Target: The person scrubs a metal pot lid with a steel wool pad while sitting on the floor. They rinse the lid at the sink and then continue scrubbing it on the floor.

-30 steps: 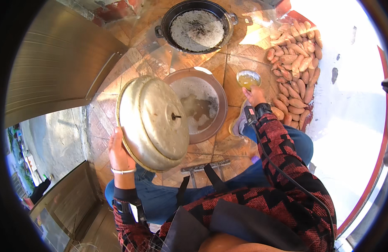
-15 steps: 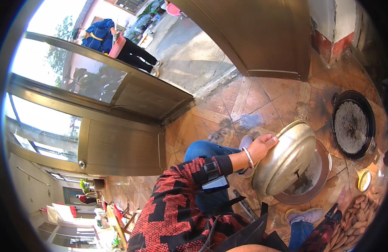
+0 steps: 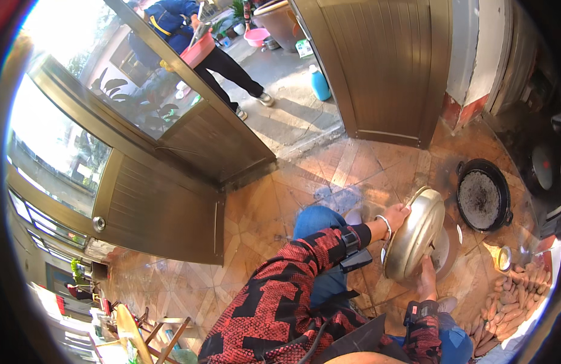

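My left hand [image 3: 394,219], a bracelet on its wrist, is closed on the rim of a large dented metal pot lid [image 3: 416,227]. Tilted up on its side, the lid partly covers a brown basin [image 3: 453,246] with a greyish inside on the tiled floor. A small dark knob stands out from the lid's face. Close to the lid's lower right edge, my right hand [image 3: 426,279] points upward with its fingers stretched out. Whether its fingertips touch the lid is hard to make out.
Beyond the basin lies a black two-handled pan [image 3: 484,195]. Sweet potatoes [image 3: 508,306] are heaped at right, near a small yellow container [image 3: 502,257]. Brown doors [image 3: 165,206] flank the doorway, where a person [image 3: 223,73] carries a pink basin [image 3: 197,50]. A blue bottle [image 3: 320,83] stands outside.
My right hand has come up beside the lid, which my left hand still holds. The view has shifted, and the person outside appears nearer the doorway.
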